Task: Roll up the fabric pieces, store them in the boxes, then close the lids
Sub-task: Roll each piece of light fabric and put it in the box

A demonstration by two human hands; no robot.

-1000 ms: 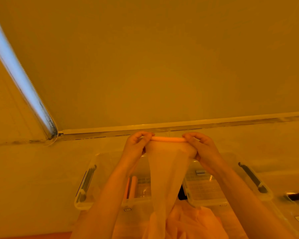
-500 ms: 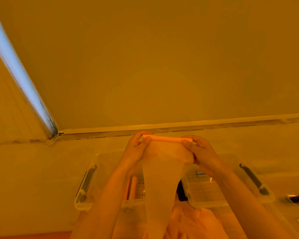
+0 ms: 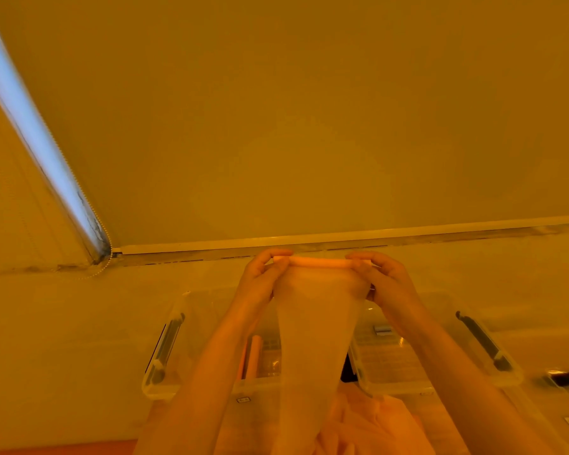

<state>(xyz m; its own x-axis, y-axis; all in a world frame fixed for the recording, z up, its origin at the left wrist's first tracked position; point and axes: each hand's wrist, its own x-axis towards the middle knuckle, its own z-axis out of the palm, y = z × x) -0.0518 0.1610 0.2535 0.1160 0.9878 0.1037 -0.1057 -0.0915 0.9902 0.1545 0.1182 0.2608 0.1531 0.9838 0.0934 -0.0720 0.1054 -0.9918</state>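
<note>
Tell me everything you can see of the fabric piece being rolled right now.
The fabric piece is sheer, pale and orange-tinted. Its top edge is wound into a thin, level roll, pinched at one end by the left hand and at the other by the right hand. The unrolled rest hangs down, narrowing, in front of the clear boxes.

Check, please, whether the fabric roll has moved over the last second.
No. The fabric roll stays level just below the baseboard strip, with no clear shift sideways or downward against it.

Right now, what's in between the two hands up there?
In the head view, a thin rolled-up strip of fabric runs between the left hand and the right hand, each pinching one end. Its loose sheer tail hangs below.
</note>
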